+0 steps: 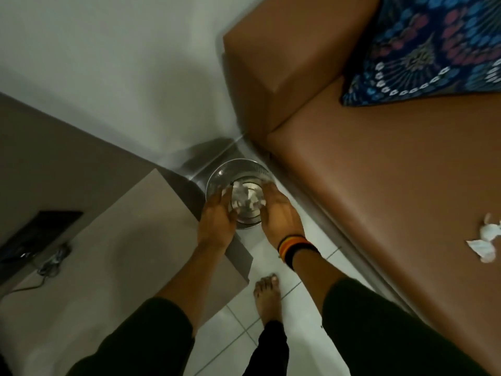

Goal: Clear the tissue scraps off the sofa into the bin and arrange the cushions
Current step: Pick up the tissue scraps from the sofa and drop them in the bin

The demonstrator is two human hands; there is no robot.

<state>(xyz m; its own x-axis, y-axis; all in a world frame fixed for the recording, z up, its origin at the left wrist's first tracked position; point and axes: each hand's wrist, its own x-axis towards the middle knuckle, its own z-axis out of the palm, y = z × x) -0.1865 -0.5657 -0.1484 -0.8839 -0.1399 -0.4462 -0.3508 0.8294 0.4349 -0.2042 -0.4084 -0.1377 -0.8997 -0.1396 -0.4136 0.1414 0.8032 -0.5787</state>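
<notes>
Both hands, left (217,215) and right (279,213), hang open over the upright bin (217,177), its mouth facing up; scraps (245,198) inside, more (485,241) on the sofa (379,172).

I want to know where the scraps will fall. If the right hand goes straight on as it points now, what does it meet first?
Probably the tissue scraps inside the bin; the right hand points down into its mouth.

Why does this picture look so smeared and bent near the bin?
Head view: motion blur smears the round metal bin and both hands, left hand and right hand; the wide lens bends the brown leather sofa; the light is dim, with soft shadows on the wall.
</notes>
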